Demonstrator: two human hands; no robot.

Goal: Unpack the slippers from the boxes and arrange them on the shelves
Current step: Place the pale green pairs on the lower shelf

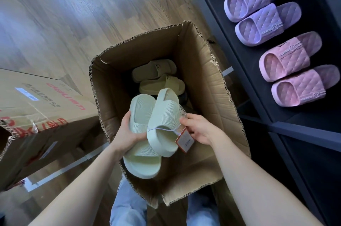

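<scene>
A pair of pale green slippers [145,133] is held over the open cardboard box [203,78], tied together by a thin string with a red and white tag [184,141]. My left hand [127,133] grips the left slipper from its side. My right hand [199,128] pinches the other slipper at the string and tag. Deeper in the box lie two beige slippers [156,78]. The dark shelf [258,96] on the right carries purple slippers [258,9] and pink slippers [293,70] in a row.
A closed cardboard box with red lettering [42,115] stands at the left on the wooden floor [73,13]. My legs in light blue jeans [127,205] are below the open box. The shelf's dark frame runs down the right side.
</scene>
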